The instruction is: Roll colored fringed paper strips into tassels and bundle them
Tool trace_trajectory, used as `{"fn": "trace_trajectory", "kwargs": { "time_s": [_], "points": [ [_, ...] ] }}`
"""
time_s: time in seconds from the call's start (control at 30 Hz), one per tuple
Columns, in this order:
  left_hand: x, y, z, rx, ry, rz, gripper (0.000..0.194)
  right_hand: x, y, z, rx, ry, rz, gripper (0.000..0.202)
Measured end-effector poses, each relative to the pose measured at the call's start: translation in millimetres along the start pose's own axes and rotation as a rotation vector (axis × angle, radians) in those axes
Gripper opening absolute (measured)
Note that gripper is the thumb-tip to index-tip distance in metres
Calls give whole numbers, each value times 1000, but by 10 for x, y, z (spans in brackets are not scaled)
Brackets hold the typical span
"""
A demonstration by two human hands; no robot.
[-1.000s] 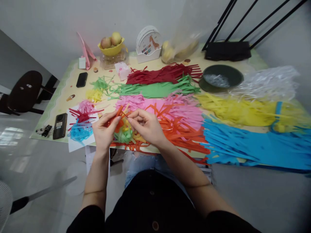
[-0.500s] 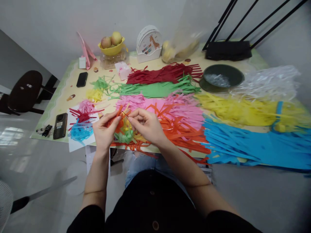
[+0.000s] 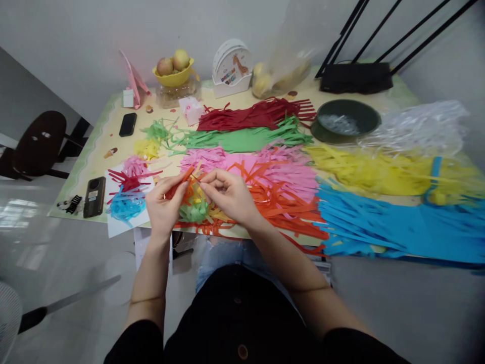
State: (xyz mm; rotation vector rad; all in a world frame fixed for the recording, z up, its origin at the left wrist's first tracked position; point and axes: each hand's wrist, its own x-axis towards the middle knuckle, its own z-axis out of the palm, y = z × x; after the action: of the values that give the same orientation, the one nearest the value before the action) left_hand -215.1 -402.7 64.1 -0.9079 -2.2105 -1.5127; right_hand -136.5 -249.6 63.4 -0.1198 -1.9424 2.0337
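My left hand (image 3: 165,203) pinches an orange paper strip (image 3: 187,175) between thumb and fingers, above the table's front edge. Just to its right, my right hand (image 3: 227,197) is closed in a pinch on a thin dark piece at the strip, too small to name. Below and between both hands lies a bunch of green paper strips (image 3: 195,212) with yellow and orange ones. Fringed orange paper (image 3: 280,202) spreads right of my right hand, with fringed pink paper (image 3: 242,164) behind it. A blue strip bunch (image 3: 127,206) lies left of my left hand.
Fringed green (image 3: 242,140), dark red (image 3: 253,115), yellow (image 3: 364,174) and blue paper (image 3: 428,227) cover much of the table. A dark green bowl (image 3: 322,132) holds clear bits. Two phones (image 3: 128,124), a fruit bowl (image 3: 174,78), a plate holder (image 3: 233,88) and a router (image 3: 356,78) stand around.
Both hands stay almost in place, still pinching at the orange strip. The strip's upper end has shifted slightly to the right.
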Motion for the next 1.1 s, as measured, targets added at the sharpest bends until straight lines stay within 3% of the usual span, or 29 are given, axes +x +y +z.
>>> {"fn": "trace_trajectory", "kwargs": {
  "time_s": [0.13,0.27,0.4,0.53,0.6,0.67,0.7,0.73,0.77,0.8,0.83,0.9,0.97,1.1],
  "points": [
    [-29,12,-17,204,-61,195,18,55,47,-1,189,-57,73,34],
    [-76,12,-52,349,-154,276,19,116,123,-61,369,-178,147,62],
    [-195,4,-51,427,-244,369,17,110,239,-124,195,-214,207,44],
    [-349,-31,-8,481,-350,290,21,94,299,-104,14,-21,84,28],
    [-348,-129,-59,424,-447,196,18,101,274,-92,172,150,22,28],
    [-248,-325,-228,320,-503,46,13,113,230,-99,373,263,2,33],
    [-163,-462,-359,284,-479,-49,12,117,209,-107,433,275,4,37],
    [-61,-617,-513,294,-366,-184,10,118,193,-114,459,264,13,39],
    [49,-783,-679,388,-147,-344,11,116,183,-119,460,241,26,41],
    [155,-951,-846,470,-3,-419,16,110,179,-118,448,216,37,42],
    [249,-1110,-1001,519,65,-475,19,101,179,-112,435,192,45,42],
    [373,-1378,-1242,585,117,-582,25,82,189,-88,421,154,59,43],
    [411,-1557,-1380,616,97,-669,28,69,201,-67,423,137,66,43],
    [385,-1645,-1495,650,110,-716,15,75,226,-78,415,138,45,40]
  ]
}}
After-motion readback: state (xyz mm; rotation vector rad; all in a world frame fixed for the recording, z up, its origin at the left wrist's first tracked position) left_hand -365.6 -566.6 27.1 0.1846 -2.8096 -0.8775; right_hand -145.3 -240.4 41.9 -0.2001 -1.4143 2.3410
